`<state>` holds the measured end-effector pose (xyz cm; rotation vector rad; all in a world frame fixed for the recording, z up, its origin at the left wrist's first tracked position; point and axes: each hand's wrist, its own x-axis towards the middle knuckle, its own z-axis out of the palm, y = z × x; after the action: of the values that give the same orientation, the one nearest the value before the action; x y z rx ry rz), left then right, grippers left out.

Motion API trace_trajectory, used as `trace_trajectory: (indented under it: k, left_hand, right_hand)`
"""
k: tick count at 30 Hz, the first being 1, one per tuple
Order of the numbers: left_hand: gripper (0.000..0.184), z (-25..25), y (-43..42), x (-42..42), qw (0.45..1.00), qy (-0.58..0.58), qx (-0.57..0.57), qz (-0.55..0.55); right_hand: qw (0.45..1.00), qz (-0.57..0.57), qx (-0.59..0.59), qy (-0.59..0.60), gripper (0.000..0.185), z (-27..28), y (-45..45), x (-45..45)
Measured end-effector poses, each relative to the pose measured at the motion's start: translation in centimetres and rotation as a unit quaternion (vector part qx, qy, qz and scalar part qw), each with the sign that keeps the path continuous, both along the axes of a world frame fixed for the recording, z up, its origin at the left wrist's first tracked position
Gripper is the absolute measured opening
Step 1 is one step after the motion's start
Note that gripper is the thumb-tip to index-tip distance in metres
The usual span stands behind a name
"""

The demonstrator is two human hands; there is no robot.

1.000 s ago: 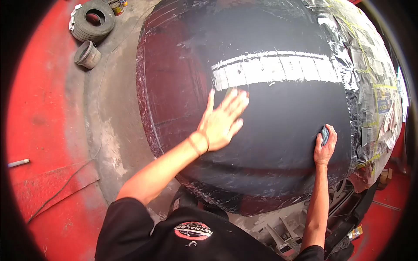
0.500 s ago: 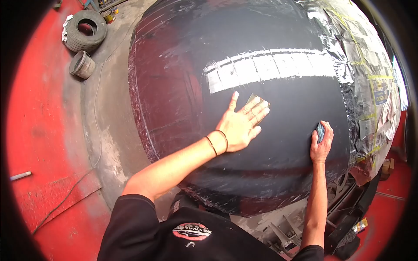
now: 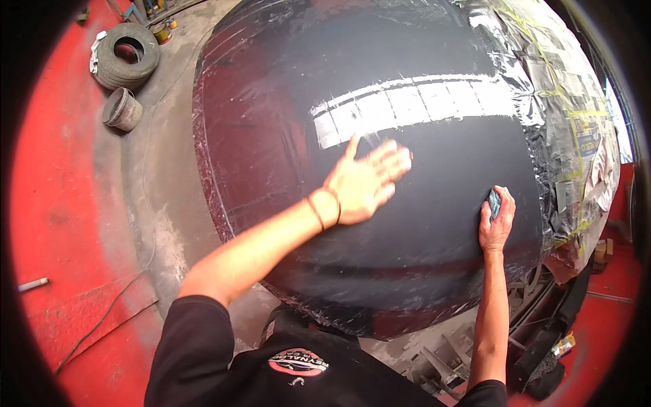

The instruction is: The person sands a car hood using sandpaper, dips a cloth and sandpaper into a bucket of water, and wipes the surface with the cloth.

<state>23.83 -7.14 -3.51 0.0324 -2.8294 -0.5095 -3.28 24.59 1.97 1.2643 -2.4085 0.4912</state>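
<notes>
A car hood (image 3: 434,163), dark grey to black with maroon toward its left side, spreads out in front of me, wet and glossy. My left hand (image 3: 366,180) lies flat on its middle, fingers stretched out and somewhat blurred by motion. The small sheet visible under those fingers earlier, which looks like sandpaper, is now almost wholly hidden. Near the hood's right edge, my right hand (image 3: 498,220) is closed around a blue-grey sponge (image 3: 494,203) and rests on the surface. A bright window reflection (image 3: 413,105) crosses the hood beyond my left hand.
Newspaper and yellow tape masking (image 3: 576,129) covers the car at right. On the floor at left are a tire (image 3: 112,71), a bucket (image 3: 123,110) and a cable (image 3: 122,295). Bare metal parts (image 3: 441,370) show below the hood's near edge.
My left hand has slid slightly left across the hood, and the sheet under its fingers has become mostly hidden. My right hand keeps the sponge in nearly the same place.
</notes>
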Motion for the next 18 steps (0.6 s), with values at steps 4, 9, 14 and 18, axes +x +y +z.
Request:
trace_trajectory:
  k: [4, 9, 14, 18]
  left_hand:
    - [0.064, 1.4, -11.7, -10.0, 0.977, -0.047, -0.051, 0.203]
    - [0.065, 2.4, -5.3, -7.5, 0.948, -0.094, -0.221, 0.208]
    - [0.062, 0.5, -1.1, 1.9, 0.999, -0.025, 0.015, 0.028]
    - [0.063, -0.2, -13.9, -2.2, 0.969, -0.016, 0.019, 0.246]
  right_hand:
    - [1.0, 0.0, 0.0, -0.006, 0.049, 0.2, -0.1, 0.1]
    - [1.0, 0.002, 0.008, 0.003, 0.049, 0.2, 0.2, -0.1]
    - [1.0, -0.002, 0.0, -0.01, 0.049, 0.4, 0.0, 0.0]
    - [1.0, 0.007, -0.008, -0.018, 0.047, 0.2, 0.3, -0.3]
